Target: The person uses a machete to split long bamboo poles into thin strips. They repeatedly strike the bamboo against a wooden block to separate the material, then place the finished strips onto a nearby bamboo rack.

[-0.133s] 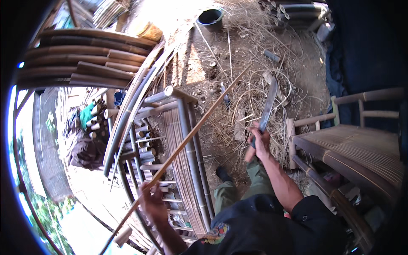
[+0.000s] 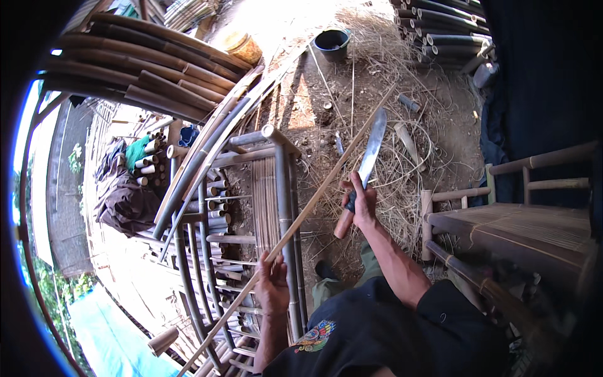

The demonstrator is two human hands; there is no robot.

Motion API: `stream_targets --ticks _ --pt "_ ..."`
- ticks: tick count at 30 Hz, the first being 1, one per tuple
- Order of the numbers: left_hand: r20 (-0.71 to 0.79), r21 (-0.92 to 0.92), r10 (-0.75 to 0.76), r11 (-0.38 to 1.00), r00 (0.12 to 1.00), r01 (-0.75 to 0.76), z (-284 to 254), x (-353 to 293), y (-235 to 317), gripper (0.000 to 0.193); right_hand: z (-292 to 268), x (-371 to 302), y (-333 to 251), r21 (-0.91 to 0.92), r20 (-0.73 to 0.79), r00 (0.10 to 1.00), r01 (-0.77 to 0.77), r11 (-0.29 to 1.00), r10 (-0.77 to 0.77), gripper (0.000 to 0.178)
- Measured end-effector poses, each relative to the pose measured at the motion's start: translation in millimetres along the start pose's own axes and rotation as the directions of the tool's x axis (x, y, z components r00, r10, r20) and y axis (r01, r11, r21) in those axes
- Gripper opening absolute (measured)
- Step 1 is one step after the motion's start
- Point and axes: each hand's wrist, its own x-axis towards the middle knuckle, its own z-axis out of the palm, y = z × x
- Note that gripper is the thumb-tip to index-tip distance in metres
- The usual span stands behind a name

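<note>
A long, thin bamboo strip (image 2: 325,182) slants from the lower left up toward the far right. My left hand (image 2: 274,290) grips it between thumb and fingers, below its middle. In my right hand (image 2: 364,206) is a machete (image 2: 374,146) with a broad, bright blade, held by its handle, whose brown butt sticks out below the fist. The blade points up and away, its tip close beside the strip's far part; whether they touch I cannot tell. Beneath the strip stands a bamboo frame (image 2: 281,182) with a slatted panel.
Bamboo shavings (image 2: 392,179) litter the dirt floor. A black bucket (image 2: 332,47) stands farther off. Split bamboo lies stacked (image 2: 135,60) at the far left. To the right is a bamboo bench (image 2: 509,229) beside a dark curtain (image 2: 540,75); bamboo poles (image 2: 449,28) are piled behind.
My right hand has brought the machete leftward, closer to the strip. My left hand sits farther right with the strip still gripped. The whole view has shifted a little.
</note>
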Motion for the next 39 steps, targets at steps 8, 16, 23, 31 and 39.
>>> stream_targets --ticks 8,16,23,31,39 --pt "0.533 0.149 -0.552 0.808 0.642 0.571 -90.7 -56.0 28.4 0.053 88.5 -86.6 21.3 -0.255 0.027 0.996 0.088 0.963 -0.084 0.028" --pt "0.579 0.551 -0.339 0.833 0.742 -0.049 -165.1 -10.9 81.9 0.044 156.6 -193.9 47.3 -0.471 0.39 0.897 0.389 0.792 -0.208 0.042" --pt "0.423 0.585 0.079 0.737 0.903 -0.339 -177.9 -18.8 110.8 0.036 144.9 -211.6 68.8 -0.432 0.893 0.347 0.837 -0.334 -0.285 0.053" --pt "0.299 0.692 0.258 0.605 0.919 -0.394 -211.8 -68.1 125.5 0.03 196.9 -231.0 52.0 -0.564 0.823 0.555 0.769 -0.3 -0.124 0.064" --pt "0.286 0.737 0.221 0.572 0.932 -0.361 -244.6 -101.1 123.0 0.027 214.9 -201.1 39.4 -0.425 0.905 0.404 0.829 -0.364 -0.135 0.065"
